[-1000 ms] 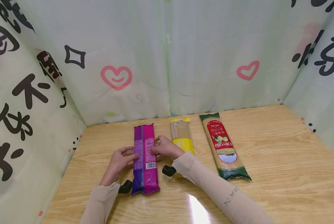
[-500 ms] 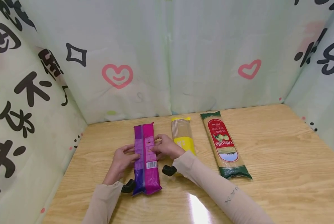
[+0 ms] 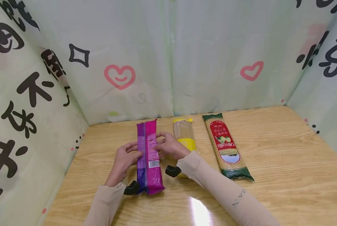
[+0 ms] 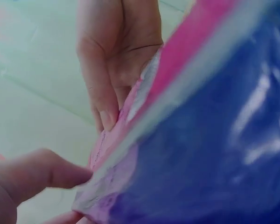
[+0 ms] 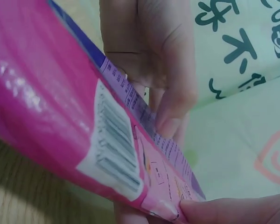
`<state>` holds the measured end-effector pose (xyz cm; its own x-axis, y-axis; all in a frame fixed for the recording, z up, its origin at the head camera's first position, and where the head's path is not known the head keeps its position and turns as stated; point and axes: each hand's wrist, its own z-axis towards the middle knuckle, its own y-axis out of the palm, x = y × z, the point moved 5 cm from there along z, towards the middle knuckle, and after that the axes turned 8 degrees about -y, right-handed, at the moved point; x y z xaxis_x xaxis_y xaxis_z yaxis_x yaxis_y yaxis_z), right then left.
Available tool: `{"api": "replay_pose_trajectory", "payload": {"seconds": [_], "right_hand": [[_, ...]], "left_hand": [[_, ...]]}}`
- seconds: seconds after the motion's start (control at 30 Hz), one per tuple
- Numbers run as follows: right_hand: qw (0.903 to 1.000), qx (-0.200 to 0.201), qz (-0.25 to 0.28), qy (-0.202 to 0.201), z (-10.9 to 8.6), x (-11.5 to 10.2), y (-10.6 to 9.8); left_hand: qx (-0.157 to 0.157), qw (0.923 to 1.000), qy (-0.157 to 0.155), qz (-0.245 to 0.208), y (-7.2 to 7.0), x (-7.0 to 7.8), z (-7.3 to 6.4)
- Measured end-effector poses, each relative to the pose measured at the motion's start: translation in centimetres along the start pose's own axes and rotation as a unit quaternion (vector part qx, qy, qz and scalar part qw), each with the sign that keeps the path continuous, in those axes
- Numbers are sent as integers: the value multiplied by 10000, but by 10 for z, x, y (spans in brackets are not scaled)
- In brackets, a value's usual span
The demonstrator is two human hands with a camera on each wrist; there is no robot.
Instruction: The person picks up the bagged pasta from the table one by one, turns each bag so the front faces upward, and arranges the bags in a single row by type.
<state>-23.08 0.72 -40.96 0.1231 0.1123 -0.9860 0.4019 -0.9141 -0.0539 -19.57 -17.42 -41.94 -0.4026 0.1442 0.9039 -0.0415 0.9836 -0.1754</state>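
A long purple-and-pink noodle packet (image 3: 150,160) lies between my two hands, its back seam and barcode facing up. My left hand (image 3: 124,160) grips its left edge, thumb on top and fingers at the side and underneath. From the other side my right hand (image 3: 171,146) pinches the right edge, with the thumb on the pink print. In the left wrist view the packet's blue lower part (image 4: 210,140) fills the right side. The right wrist view shows the barcode (image 5: 114,144) close up and the packet tilted. The fingers under the packet are partly hidden.
Just behind my right hand lies a yellow-and-clear noodle packet (image 3: 185,131), partly covered by that hand. Farther right, a green-ended spaghetti packet (image 3: 225,144) with a red label lies slanted on the wooden table (image 3: 284,150). Printed curtains (image 3: 208,78) stand around the back and sides.
The purple-and-pink packet has tipped and shifted slightly away from me, its far end now higher in view. Both hands moved with it, keeping their hold. The other packets stayed put.
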Motion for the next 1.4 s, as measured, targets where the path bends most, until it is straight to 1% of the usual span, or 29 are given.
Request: {"api": "replay_pose_trajectory", "payload": {"seconds": [0.13, 0.27, 0.37, 0.53, 0.63, 0.8, 0.87, 0.93, 1.07, 1.27, 1.4], "right_hand": [[10000, -5, 22, -28, -3, -2, 0], [10000, 23, 38, -82, -6, -7, 0], [10000, 54, -25, -77, -8, -10, 0], [9999, 65, -117, -90, -10, -13, -1], [9998, 74, -151, -147, -12, -16, 0], [9996, 39, -61, -259, -15, -21, 5], [9996, 75, -40, -283, -16, -23, 7], [9994, 104, -70, -324, -17, -24, 8], [9986, 126, -243, -452, -18, -26, 11], [9967, 148, -508, -619, -19, -29, 15], [9951, 76, -690, -704, -21, -31, 18]], "left_hand": [[-79, 10000, -60, 10, 1, 2, -4], [-107, 9997, 121, 191, 4, 9, -10], [-78, 9989, 236, 403, 8, 13, -15], [59, 9956, 366, 855, 15, 16, -21], [164, 9917, 486, 1177, 19, 19, -23], [420, 9800, 770, 1784, 22, 24, -29], [486, 9769, 830, 1911, 24, 24, -30], [532, 9755, 872, 1948, 25, 24, -31], [633, 9751, 838, 1954, 27, 22, -31], [819, 9721, 810, 2046, 28, 22, -30], [894, 9738, 755, 1950, 29, 21, -30]]}}
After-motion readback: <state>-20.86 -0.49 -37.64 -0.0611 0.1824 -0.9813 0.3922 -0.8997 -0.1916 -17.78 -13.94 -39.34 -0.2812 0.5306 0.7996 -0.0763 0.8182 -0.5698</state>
